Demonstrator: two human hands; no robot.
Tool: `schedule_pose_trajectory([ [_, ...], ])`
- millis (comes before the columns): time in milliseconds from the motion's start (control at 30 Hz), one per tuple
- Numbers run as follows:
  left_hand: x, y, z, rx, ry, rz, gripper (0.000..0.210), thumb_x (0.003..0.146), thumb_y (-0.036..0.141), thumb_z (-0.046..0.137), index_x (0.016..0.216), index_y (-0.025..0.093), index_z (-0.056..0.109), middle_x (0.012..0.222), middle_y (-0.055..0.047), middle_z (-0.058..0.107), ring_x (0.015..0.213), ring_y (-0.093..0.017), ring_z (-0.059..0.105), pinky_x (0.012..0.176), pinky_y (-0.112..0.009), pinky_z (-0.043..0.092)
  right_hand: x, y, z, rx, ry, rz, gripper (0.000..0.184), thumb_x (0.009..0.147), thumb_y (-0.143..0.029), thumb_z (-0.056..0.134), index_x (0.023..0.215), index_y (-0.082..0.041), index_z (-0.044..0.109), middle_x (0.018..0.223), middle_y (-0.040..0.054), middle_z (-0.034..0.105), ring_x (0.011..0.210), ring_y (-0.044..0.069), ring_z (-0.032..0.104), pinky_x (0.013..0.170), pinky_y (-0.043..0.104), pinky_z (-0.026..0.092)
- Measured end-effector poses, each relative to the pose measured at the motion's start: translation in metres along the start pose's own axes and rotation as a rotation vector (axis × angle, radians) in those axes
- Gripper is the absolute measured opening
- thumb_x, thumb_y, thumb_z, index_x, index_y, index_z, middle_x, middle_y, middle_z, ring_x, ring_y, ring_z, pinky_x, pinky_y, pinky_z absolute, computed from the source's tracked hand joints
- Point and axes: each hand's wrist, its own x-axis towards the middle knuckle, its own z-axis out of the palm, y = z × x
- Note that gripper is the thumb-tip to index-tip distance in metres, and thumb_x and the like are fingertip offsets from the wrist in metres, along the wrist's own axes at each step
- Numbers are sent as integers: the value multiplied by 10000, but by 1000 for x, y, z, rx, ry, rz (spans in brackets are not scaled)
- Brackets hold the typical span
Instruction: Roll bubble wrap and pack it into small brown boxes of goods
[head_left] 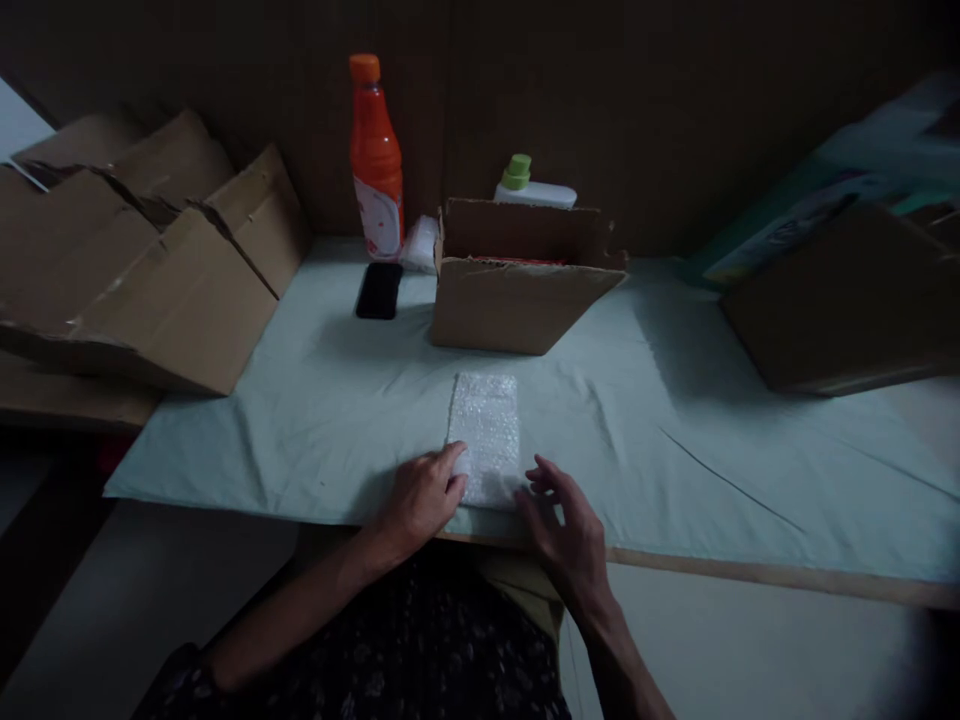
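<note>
A flat, clear bubble wrap pouch (487, 435) lies lengthwise on the cloth near the table's front edge. My left hand (421, 502) has its fingers curled on the pouch's lower left edge, thumb and forefinger closed on it. At the lower right corner is my right hand (566, 525), open, with its fingers bent and apart. Its thumb is close to that corner; I cannot tell whether it touches. Whether anything lies inside the pouch does not show clearly.
Behind the pouch stands an open cardboard box (499, 305). A black phone (379, 291), an orange bottle (379, 160) and a white bottle with a green cap (517, 175) are nearby. Cardboard boxes (180, 290) fill the left; another box (847, 300) stands right. Pale green cloth (360, 420) covers the table.
</note>
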Motion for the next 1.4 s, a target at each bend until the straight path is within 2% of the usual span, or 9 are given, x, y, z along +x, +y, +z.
schedule_pose_trajectory([
  [133,2,2,2,35,-2,19,435,884,154,578,1318,174,593,959,-77,762,863,-226,723,806,-336,569,-6,-6,-11,-129,-98,-225,357,914,-205,601,1270,-233,593,1203,117,680,1113,272,624,897,438,526],
  [267,-5,-5,3,12,183,162,335,888,169,596,1221,153,637,1055,-109,724,970,-242,690,874,-371,568,2,-8,-2,-211,-259,-358,258,924,-127,537,1133,-213,660,1280,106,678,1227,290,583,895,438,488],
  [467,-25,-17,-2,-60,269,496,283,899,193,619,1179,174,651,1116,-100,714,1088,-258,624,946,-423,527,15,-8,4,-68,-273,-331,224,976,-121,483,1070,-201,669,935,58,761,844,198,694,750,350,501],
  [600,-15,-20,4,-115,256,357,237,893,122,584,1103,173,681,954,-66,757,882,-217,671,818,-377,551,20,-5,4,-62,-231,-209,196,976,-205,527,1119,-210,661,882,50,743,771,200,682,695,332,525],
  [733,7,-17,6,-29,217,234,287,850,156,657,1136,162,674,1037,-92,755,945,-255,668,866,-419,548,18,-3,2,-178,-35,-214,250,943,-222,583,1188,-206,630,1082,109,710,977,252,657,813,393,520],
  [800,14,-14,5,44,202,211,312,850,180,670,1161,165,664,1021,-96,744,961,-273,653,879,-447,540,16,-4,2,-220,-63,-246,273,925,-206,598,1197,-210,623,1171,120,686,1053,266,631,846,412,498],
  [1033,-2,-18,1,-68,277,398,353,848,195,658,1200,179,631,1201,-119,658,1135,-275,576,986,-460,502,19,-6,10,-190,-208,-304,207,949,-159,554,1129,-199,649,1076,84,746,1012,242,661,848,399,470],
  [1200,-15,-25,-5,-187,209,395,356,873,104,545,1208,187,631,1034,-72,717,987,-218,626,883,-381,538,19,-8,2,-69,-286,-232,225,962,-182,544,1156,-212,654,932,60,755,827,206,680,753,367,504],
  [1400,-5,-23,-5,-27,228,269,269,887,143,538,1116,158,678,928,-82,711,906,-244,604,850,-416,531,16,-9,-4,-119,-79,-212,304,935,-215,607,1238,-238,614,1151,98,707,1037,247,653,848,408,506],
])
